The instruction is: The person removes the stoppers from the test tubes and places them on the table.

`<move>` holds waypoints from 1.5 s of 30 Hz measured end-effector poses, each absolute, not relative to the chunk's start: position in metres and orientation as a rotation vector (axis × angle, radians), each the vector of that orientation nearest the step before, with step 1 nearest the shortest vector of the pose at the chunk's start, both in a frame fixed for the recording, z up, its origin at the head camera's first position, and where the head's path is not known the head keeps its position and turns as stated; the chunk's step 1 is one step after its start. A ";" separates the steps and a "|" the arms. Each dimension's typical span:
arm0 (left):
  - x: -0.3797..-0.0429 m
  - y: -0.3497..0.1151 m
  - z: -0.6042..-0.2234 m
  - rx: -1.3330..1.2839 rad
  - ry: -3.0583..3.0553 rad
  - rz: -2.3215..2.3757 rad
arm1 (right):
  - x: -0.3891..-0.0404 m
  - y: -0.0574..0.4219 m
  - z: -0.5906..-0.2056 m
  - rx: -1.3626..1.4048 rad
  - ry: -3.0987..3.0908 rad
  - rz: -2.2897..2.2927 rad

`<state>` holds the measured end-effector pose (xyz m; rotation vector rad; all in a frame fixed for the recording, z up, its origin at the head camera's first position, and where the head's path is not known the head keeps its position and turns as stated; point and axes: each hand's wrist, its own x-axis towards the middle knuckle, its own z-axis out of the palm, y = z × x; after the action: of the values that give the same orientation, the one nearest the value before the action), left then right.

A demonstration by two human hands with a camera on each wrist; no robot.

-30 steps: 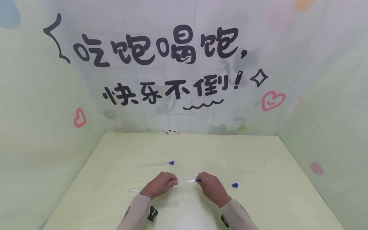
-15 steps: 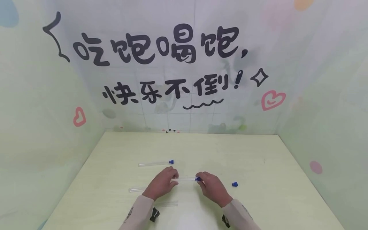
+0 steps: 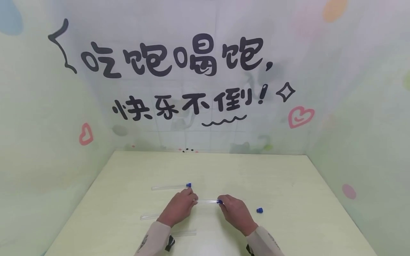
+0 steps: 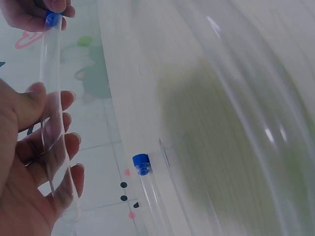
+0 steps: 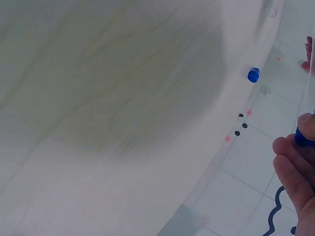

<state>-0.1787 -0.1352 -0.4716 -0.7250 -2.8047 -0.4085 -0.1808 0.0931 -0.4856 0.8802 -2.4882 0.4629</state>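
Observation:
Between both hands a clear test tube lies level above the table. My left hand grips its left part, with the thumb on one side and the fingers curled round the other. At the right end, my right hand pinches the blue cap, which sits at the tube's mouth. Behind the left hand lies another test tube with a blue stopper in its end. An uncapped tube is partly hidden by the left hand.
Near the left sleeve lies one more clear tube, partly covered by the wrist. A loose blue cap rests on the table to the right of the right hand. Printed walls enclose the table at the back and sides.
The left hand's fingers spread a little, then closed again round the tube's left end. The right hand stays on the cap. The whole head view has shifted slightly.

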 end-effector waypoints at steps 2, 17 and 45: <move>-0.178 -0.136 -0.471 -0.741 -2.807 -0.433 | -0.181 0.093 -0.487 0.872 -2.463 0.467; -0.173 -0.146 -0.472 -0.709 -2.758 -0.544 | -0.186 0.092 -0.491 0.901 -2.349 0.441; -0.192 -0.186 -0.464 -0.380 -2.776 -0.356 | -0.220 0.179 -0.488 0.641 -2.363 0.393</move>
<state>-0.1921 -0.1860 -0.4642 -0.3802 -2.7762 -0.3559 -0.2202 0.1791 -0.4875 0.6414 -2.3627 0.3933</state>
